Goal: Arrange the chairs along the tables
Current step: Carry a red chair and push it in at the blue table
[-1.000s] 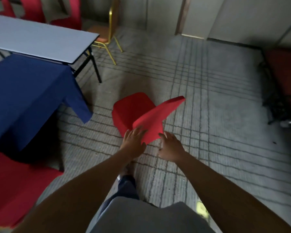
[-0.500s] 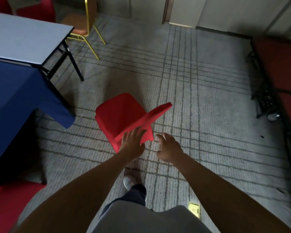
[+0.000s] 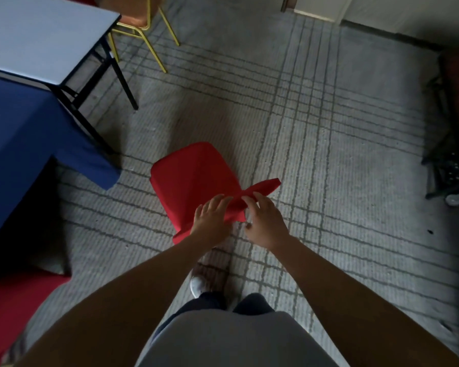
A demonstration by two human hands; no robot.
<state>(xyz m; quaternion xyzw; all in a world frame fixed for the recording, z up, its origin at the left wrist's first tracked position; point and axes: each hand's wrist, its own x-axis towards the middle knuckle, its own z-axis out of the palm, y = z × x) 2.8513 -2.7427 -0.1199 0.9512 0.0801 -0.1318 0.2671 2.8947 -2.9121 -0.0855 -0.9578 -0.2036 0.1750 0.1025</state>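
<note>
Both hands sit on the backrest of the red chair [image 3: 194, 181]. My left hand [image 3: 211, 222] lies over the near end of its top edge with fingers fairly straight and spread, pressing rather than wrapping; my right hand [image 3: 265, 223] has its fingers bent over the same edge a little farther along — whether the thumb closes underneath I cannot tell. Both forearms reach forward and down from the bottom corners of the view, converging on the backrest.

The chair stands on the grey lined carpet [image 3: 329, 128], its seat pointing away from me and slightly left, toward the tables. Near its left side hangs the corner of a blue tablecloth [image 3: 37, 133] over one table. Beyond that stands a grey folding table [image 3: 43, 35] on black legs — its nearest leg lies between the chair and a gold-framed chair [image 3: 141, 25] farther back. Another red seat [image 3: 13, 311] shows at lower left. Dark, blurred furniture lines the right edge.
</note>
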